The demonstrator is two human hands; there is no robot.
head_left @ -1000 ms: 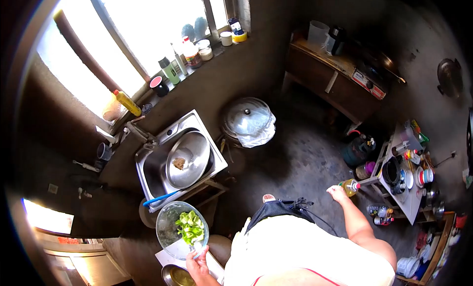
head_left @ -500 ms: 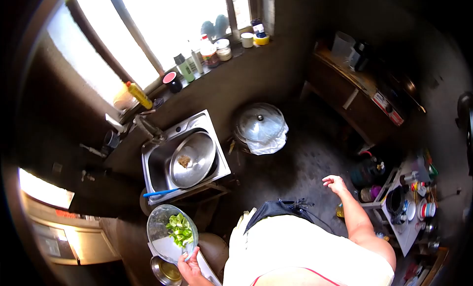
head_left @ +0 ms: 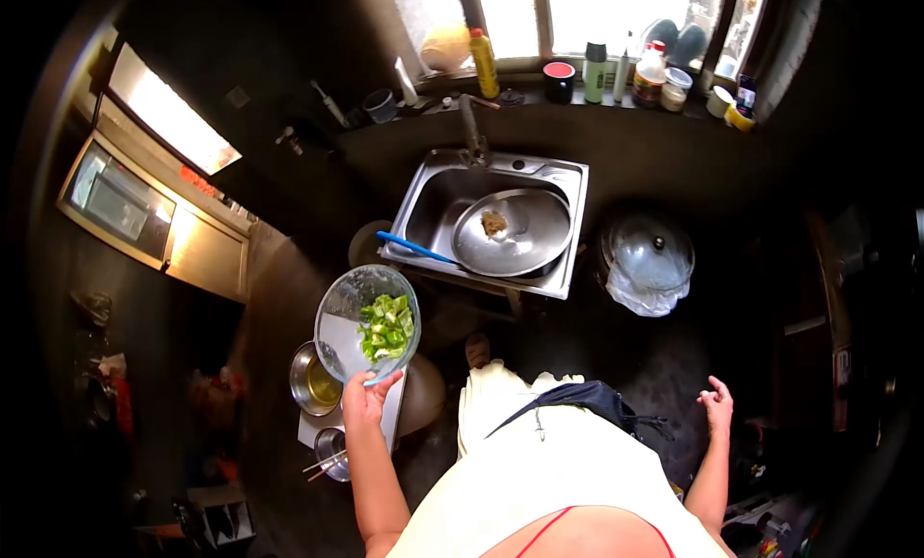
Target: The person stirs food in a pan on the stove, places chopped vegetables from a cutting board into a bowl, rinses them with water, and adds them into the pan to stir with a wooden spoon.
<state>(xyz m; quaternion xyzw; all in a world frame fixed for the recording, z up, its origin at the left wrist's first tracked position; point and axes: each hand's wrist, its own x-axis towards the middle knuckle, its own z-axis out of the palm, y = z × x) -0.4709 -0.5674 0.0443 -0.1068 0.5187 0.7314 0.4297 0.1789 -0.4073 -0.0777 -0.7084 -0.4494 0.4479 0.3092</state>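
Observation:
My left hand (head_left: 366,396) grips the near rim of a clear glass bowl (head_left: 334,332), tilted towards me. Cut green pepper pieces (head_left: 387,327) lie together on the bowl's right side. Below the bowl is a white surface (head_left: 390,414) with a metal bowl of yellowish liquid (head_left: 322,385) and a smaller metal bowl (head_left: 334,447) with chopsticks (head_left: 325,466) across it. My right hand (head_left: 717,399) hangs at my right side, holding nothing, its fingers loosely bent and apart.
Ahead stands a steel sink (head_left: 433,188) with a faucet (head_left: 472,135), a large metal basin (head_left: 520,245) holding a brown scrubber (head_left: 494,224), and a blue-handled tool (head_left: 414,247). Right of it is a lidded pot (head_left: 654,245). Bottles, including a green one (head_left: 595,74), line the windowsill.
My view has turned left, so the sink and window have shifted right in the picture. The glass bowl stays in my left hand. More of the white surface and the smaller metal bowl now show.

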